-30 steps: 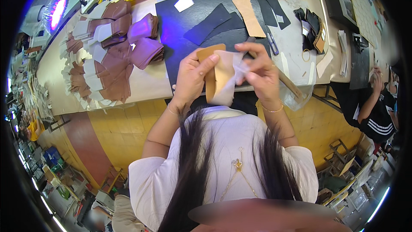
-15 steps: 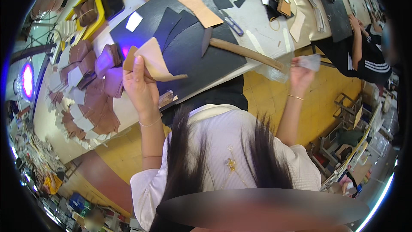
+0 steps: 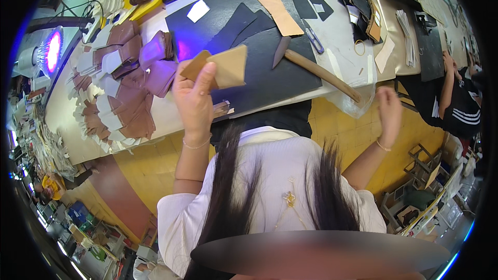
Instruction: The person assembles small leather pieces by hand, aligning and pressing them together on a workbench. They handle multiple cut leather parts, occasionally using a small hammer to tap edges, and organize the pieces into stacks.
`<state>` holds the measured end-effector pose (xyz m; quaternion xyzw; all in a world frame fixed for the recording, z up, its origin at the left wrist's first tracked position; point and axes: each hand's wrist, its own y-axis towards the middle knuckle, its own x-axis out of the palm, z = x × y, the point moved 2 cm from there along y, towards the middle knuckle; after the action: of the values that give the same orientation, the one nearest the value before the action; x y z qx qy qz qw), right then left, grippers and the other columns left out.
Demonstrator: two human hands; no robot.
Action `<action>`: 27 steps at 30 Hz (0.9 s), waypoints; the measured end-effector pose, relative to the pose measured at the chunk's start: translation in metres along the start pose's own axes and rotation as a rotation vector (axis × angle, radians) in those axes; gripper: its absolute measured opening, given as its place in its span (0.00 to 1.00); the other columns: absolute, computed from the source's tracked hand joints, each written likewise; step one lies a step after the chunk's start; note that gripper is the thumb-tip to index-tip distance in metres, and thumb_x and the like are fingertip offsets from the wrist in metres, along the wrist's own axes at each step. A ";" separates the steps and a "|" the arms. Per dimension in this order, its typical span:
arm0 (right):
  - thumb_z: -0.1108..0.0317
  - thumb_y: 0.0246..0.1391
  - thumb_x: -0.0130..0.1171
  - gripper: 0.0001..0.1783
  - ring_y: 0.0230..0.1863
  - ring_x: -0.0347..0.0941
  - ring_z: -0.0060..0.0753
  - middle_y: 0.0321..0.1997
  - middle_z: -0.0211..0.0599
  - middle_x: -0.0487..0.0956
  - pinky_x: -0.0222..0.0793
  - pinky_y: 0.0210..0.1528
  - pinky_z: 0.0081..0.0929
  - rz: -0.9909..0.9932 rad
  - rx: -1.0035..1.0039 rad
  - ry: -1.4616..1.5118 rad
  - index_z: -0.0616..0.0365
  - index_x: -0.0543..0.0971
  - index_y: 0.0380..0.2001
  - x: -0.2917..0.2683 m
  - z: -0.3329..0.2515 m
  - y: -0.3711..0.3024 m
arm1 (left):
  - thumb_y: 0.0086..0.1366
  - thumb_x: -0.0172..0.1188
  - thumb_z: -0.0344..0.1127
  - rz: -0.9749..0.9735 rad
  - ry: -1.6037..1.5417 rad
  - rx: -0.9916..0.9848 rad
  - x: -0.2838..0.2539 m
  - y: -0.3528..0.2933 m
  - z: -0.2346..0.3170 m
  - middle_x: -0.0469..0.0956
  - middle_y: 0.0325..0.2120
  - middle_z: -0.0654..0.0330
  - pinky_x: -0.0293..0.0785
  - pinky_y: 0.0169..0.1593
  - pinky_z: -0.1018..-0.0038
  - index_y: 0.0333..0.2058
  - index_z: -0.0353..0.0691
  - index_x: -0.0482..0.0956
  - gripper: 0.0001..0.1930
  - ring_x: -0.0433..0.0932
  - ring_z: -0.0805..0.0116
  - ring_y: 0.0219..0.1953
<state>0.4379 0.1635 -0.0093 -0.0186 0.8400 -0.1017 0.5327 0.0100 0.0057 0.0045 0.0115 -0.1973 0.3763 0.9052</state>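
My left hand is closed on a tan leather piece, its thumb pressed on the near face. The piece is folded, with a darker brown flap on its left side. It is held above the near edge of a black work mat. My right hand is off the table edge at the right, its blurred fingers loosely apart and nothing visible in them. Close to it, a hammer lies with its head on the mat and its wooden handle toward that hand, over clear plastic film.
Stacked brown and white leather pieces cover the table's left side near a glowing purple lamp. Black pieces, a tan bow-shaped piece and a cutter lie on the mat. A person in black sits at right.
The translucent white sheet has left my right hand, which has moved right and downward. My left hand has turned the leather piece so its wide tan face shows. The view has shifted.
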 end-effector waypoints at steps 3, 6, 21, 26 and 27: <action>0.65 0.58 0.63 0.12 0.38 0.79 0.31 0.36 0.34 0.83 0.74 0.43 0.31 -0.008 -0.253 0.485 0.59 0.82 0.41 -0.010 -0.088 -0.024 | 0.65 0.67 0.31 -0.078 0.050 -0.098 0.010 -0.011 -0.012 0.78 0.31 0.65 0.72 0.37 0.80 0.41 0.37 0.76 0.10 0.75 0.78 0.32; 0.61 0.49 0.72 0.24 0.45 0.76 0.30 0.46 0.31 0.81 0.70 0.51 0.29 -0.413 -0.696 0.587 0.57 0.80 0.49 0.063 -0.171 -0.061 | 0.67 0.65 0.32 -0.155 0.040 -0.183 0.020 -0.020 -0.027 0.79 0.30 0.63 0.73 0.36 0.79 0.42 0.36 0.76 0.10 0.77 0.77 0.31; 0.67 0.63 0.60 0.10 0.31 0.76 0.22 0.33 0.33 0.83 0.71 0.34 0.20 -0.466 -0.631 0.818 0.63 0.81 0.39 0.095 -0.219 -0.008 | 0.63 0.59 0.59 -0.642 1.563 0.306 0.002 -0.059 -0.085 0.47 0.72 0.47 0.40 0.71 0.38 0.71 0.42 0.54 0.45 0.44 0.46 0.74; 0.62 0.55 0.64 0.10 0.30 0.80 0.40 0.31 0.41 0.83 0.74 0.35 0.30 -0.573 -1.025 0.437 0.56 0.83 0.36 0.134 -0.268 -0.026 | 0.61 0.57 0.66 -0.675 1.494 0.346 0.017 -0.078 -0.103 0.49 0.72 0.45 0.35 0.71 0.37 0.71 0.41 0.53 0.49 0.42 0.47 0.75; 0.60 0.55 0.64 0.11 0.33 0.80 0.46 0.32 0.41 0.83 0.74 0.36 0.35 -0.603 -1.095 0.371 0.56 0.83 0.34 0.145 -0.276 -0.030 | 0.61 0.57 0.66 -0.673 1.479 0.335 0.016 -0.080 -0.102 0.49 0.71 0.45 0.35 0.71 0.37 0.71 0.41 0.53 0.49 0.42 0.47 0.75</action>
<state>0.1247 0.1554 -0.0187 -0.5042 0.8063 0.1947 0.2403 0.1109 -0.0231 -0.0734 -0.0460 0.5215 0.0203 0.8518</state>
